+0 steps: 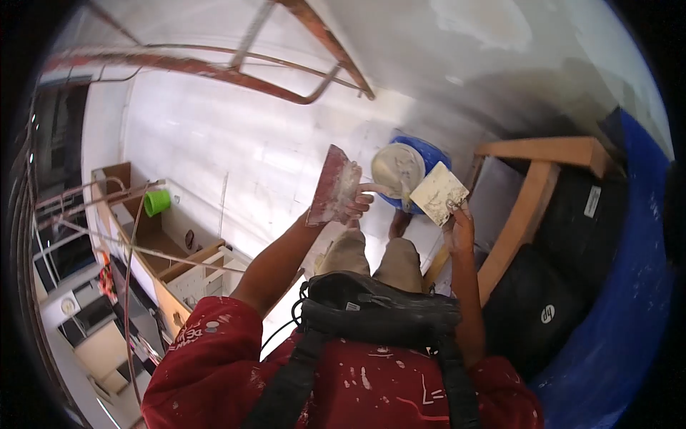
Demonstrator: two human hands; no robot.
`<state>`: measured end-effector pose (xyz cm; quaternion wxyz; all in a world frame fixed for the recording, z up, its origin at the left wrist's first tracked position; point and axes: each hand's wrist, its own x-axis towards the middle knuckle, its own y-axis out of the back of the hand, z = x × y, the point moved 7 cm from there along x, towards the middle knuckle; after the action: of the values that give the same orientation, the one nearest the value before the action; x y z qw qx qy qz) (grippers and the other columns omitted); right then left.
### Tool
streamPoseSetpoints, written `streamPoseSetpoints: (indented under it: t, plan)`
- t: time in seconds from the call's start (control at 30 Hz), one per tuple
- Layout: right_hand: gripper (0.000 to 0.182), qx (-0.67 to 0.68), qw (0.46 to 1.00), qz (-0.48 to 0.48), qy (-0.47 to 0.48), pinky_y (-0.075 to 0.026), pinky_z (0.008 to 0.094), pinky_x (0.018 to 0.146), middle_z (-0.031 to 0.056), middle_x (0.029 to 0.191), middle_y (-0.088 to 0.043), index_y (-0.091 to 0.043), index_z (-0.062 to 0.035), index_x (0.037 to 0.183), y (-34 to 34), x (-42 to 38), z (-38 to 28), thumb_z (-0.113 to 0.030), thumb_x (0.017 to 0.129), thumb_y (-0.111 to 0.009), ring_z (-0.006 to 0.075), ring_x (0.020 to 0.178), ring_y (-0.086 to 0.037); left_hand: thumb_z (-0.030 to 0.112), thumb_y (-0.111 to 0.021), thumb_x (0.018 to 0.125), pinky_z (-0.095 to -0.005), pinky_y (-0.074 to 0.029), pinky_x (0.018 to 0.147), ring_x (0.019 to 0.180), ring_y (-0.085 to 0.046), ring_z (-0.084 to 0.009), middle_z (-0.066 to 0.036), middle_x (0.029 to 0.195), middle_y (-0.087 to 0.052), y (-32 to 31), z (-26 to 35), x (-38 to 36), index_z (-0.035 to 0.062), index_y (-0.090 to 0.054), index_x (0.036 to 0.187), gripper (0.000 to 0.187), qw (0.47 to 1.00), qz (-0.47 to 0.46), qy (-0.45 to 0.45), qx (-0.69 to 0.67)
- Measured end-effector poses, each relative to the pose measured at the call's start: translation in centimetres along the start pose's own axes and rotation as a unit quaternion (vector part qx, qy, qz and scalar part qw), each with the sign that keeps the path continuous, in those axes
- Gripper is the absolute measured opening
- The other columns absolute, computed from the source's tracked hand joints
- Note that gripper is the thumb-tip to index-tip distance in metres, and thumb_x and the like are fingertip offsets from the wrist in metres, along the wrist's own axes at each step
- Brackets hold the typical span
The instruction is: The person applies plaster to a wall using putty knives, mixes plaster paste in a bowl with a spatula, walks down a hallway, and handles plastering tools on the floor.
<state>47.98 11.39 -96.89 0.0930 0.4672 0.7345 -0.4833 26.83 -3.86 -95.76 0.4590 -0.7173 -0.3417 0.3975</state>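
My left hand (pixel 354 203) is closed around a wide, reddish putty spreader (pixel 334 187) smeared with whitish paste, its index finger stretched out. In my right hand (pixel 459 227) I grip a pale square putty spreader (pixel 439 194), with paste crusted near the fingers. Between and just beyond the hands, a blue bucket (pixel 429 151) stands on the floor by my feet. Whitish putty (pixel 397 170) shows inside its round opening. The right-hand spreader overlaps the bucket's near right side in view.
Rusty metal scaffolding (pixel 214 71) crosses overhead at the upper left. A wooden frame (pixel 532 207) and black HP-marked item (pixel 547 314) stand at right, beside blue sheeting (pixel 607 322). A low wooden cabinet (pixel 171 279) and green bucket (pixel 156 202) are left. The wall (pixel 572 64) has patches.
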Motion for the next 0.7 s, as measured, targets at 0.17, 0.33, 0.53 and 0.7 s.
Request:
streamPoseSetpoints:
  t: [0.17, 0.33, 0.53, 0.7]
  plan:
    - [0.036, -0.259, 0.955, -0.124, 0.081, -0.048, 0.0292, 0.085, 0.0094, 0.110, -0.062, -0.051, 0.0025, 0.126, -15.3, -0.1, -3.7, -0.003, 0.091, -0.054, 0.0140, 0.097, -0.059, 0.060, -0.042, 0.095, -0.0249, -0.034, 0.050, 0.061, -0.041, -0.0163, -0.007, 0.077, -0.041, -6.5, -0.5, -2.5, -0.0093, -0.036, 0.139, 0.083, 0.996, -0.059, -0.060, -0.009]
    - [0.028, -0.473, 0.826, -0.243, 0.187, -0.048, 0.0305, 0.076, 0.0169, 0.092, -0.064, -0.053, -0.0022, 0.116, -28.2, -3.2, -4.2, -0.009, 0.090, -0.055, 0.0192, 0.085, -0.063, 0.062, -0.044, 0.092, -0.0260, -0.033, 0.051, 0.060, -0.039, -0.0155, -0.007, 0.077, -0.039, -9.8, -0.2, -5.3, -0.0009, -0.051, 0.113, 0.066, 0.991, -0.073, -0.114, 0.017]
    - [0.042, -0.570, 0.666, -0.341, 0.341, -0.050, 0.0404, 0.081, 0.0253, 0.101, -0.064, -0.055, -0.0049, 0.126, -37.1, -8.8, 0.9, -0.010, 0.084, -0.057, 0.0386, 0.089, -0.064, 0.068, -0.042, 0.091, -0.0292, -0.043, 0.056, 0.069, -0.051, -0.0210, -0.011, 0.090, -0.052, -17.4, -0.5, -10.4, 0.0075, -0.056, 0.117, 0.067, 0.943, -0.048, -0.312, 0.104]
    - [0.047, -0.517, 0.584, -0.467, 0.417, -0.049, 0.0458, 0.087, 0.0191, 0.111, -0.064, -0.058, -0.0086, 0.127, -38.6, -15.6, 8.0, -0.003, 0.080, -0.057, 0.0379, 0.102, -0.060, 0.060, -0.049, 0.093, -0.0323, -0.050, 0.070, 0.085, -0.059, -0.0256, -0.010, 0.100, -0.064, -14.2, 0.7, -17.2, 0.0070, -0.059, 0.111, 0.057, 0.857, -0.019, -0.503, 0.111]
